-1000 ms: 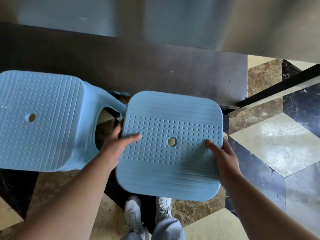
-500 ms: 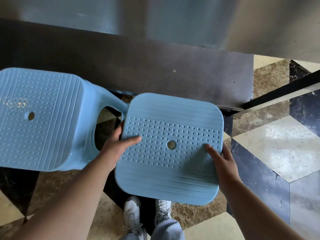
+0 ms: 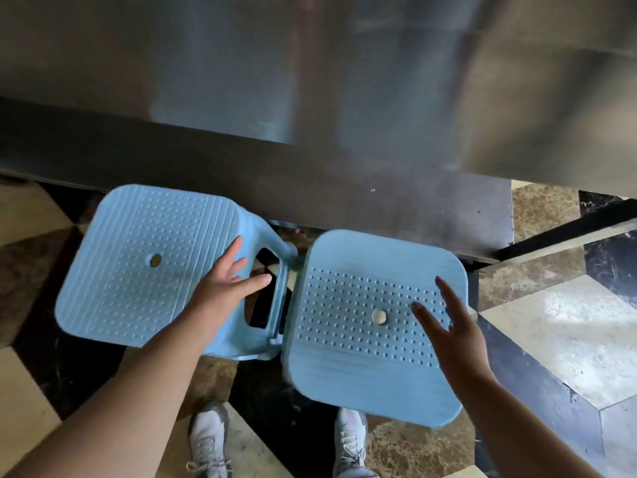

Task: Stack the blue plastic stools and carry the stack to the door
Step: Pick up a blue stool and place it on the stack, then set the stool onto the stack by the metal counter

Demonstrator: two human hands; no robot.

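Two blue stools stand side by side on the floor before the dark desk [image 3: 344, 188], left stool [image 3: 144, 267] and right stool [image 3: 375, 326], unstacked. Both hands are spread, gripping nothing: left hand [image 3: 224, 284] over the left stool's edge, right hand [image 3: 448, 326] above the right seat. Stacking and carrying remain.

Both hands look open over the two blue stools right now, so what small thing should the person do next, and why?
Probably close the left hand on the right edge of the left stool, where its straight fingers already lie. Neither stool is gripped: the right hand is spread open over the right stool. The stools stand side by side, unstacked, so one has to be lifted onto the other.
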